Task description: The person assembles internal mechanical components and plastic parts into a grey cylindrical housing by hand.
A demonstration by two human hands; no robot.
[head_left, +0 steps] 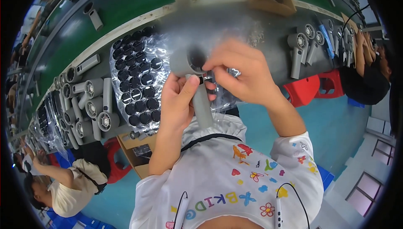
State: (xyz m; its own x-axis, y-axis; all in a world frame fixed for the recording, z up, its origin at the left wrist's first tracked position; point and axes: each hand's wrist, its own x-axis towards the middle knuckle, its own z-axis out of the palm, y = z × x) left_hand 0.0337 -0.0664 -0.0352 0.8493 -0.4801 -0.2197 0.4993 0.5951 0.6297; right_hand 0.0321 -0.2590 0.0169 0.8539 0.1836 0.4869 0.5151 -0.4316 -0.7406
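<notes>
The left hand [175, 101] grips a grey handheld fan [203, 109] by the near edge of the bench [277, 46]; the right hand [245, 71] bends its fingers at the fan's round head, their hold unclear. Black discs [147, 79] crowd the left, room opens rightward, teal floor [260, 122] below

Handheld fan [203, 109] in the person's left hand [178, 99], right hand [243, 67] at its upper end, discs [134, 82] on plastic sheeting [163, 46] to the left, more fans [94, 106] farther left, other fans [300, 41] rightward, carton [268, 0] at the far edge of the table [277, 40]
</notes>
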